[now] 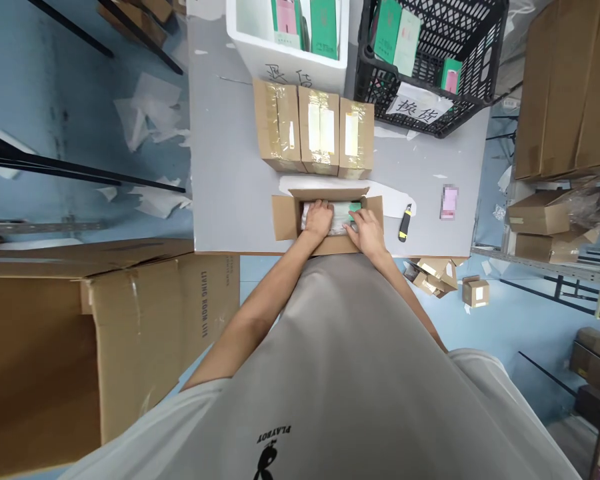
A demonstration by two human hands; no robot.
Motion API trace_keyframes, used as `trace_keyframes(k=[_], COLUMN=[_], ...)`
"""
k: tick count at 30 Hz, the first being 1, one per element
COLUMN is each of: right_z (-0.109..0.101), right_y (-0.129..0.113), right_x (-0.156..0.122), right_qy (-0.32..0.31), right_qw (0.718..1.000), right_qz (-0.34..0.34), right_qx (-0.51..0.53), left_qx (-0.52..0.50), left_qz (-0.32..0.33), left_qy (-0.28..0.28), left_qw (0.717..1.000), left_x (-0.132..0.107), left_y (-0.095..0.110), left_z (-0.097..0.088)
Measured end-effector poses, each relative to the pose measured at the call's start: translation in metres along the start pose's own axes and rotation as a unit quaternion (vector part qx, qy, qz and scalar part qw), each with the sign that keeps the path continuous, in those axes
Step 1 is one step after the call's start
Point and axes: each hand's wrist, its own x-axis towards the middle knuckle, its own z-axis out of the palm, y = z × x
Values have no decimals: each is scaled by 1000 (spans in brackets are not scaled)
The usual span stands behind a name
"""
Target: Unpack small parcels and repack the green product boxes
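Note:
An open cardboard box [277,217] stands at the table's front edge with its flaps spread. Inside lies a package in whitish clear wrap [339,215], a green patch showing at its right end. My left hand [319,219] reaches in at the left end, its fingers bent over the package. At the right end my right hand [367,231] has its fingers curled on the package beside the green part. Both hands hide some of it. A black and yellow utility knife [405,223] lies on the table to the right of the box.
Three taped cartons [319,130] stand behind the box. Further back are a white bin [290,67] and a black plastic crate [430,100], both holding green boxes. A pink blurred item [449,202] lies at right. A large carton [145,333] stands left of me.

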Motion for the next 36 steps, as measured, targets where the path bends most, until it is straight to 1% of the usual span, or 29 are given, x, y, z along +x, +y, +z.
trace_keyframes(k=[3,4,6,9,11,13,16,19,21,23,25,27,29,31,33,36], right_z=[-3,-4,-8,-15,-20,-23,-24,-17,-6,11,31,52,67,75,75,61], right_y=[-4,-6,-10,-21,-34,-51,-85,-129,-161,-191,-212,-225,-228,-224,-216,-196], right_x=[2,3,5,7,9,12,25,47,65,81,94,101,102,99,92,78], right_qy=[-20,-26,-33,-34,-23,0,32,34,19,-11,-58,-116,-159,-170,-147,-88], right_qw=[1000,999,999,999,999,998,994,990,988,987,986,982,973,968,972,981], right_qz=[15,18,19,-8,-40,-68,-101,-126,-139,-146,-146,-150,-162,-175,-179,-175], right_qx=[-10,-14,-21,-15,-4,8,29,48,57,65,53,13,-32,-50,-33,19], left_qx=[-6,-12,-45,-142,-202,-242,-270,-279,-278,-276,-279,-283,-284,-280,-269,-254], left_qz=[5,9,25,49,44,31,-11,-95,-141,-171,-200,-235,-264,-285,-299,-294], left_qy=[-27,-25,-4,51,98,151,225,297,341,369,377,367,342,310,273,210], left_qw=[1000,1000,999,987,973,958,936,908,887,871,860,855,856,863,874,897], left_x=[-8,-13,-25,-51,-72,-93,-121,-140,-144,-141,-133,-125,-117,-110,-105,-98], left_y=[-2,-3,-3,-3,-4,-9,-24,-53,-76,-101,-125,-145,-160,-169,-174,-176], left_z=[-7,-11,-22,-45,-63,-81,-102,-113,-113,-108,-98,-84,-70,-55,-43,-32])
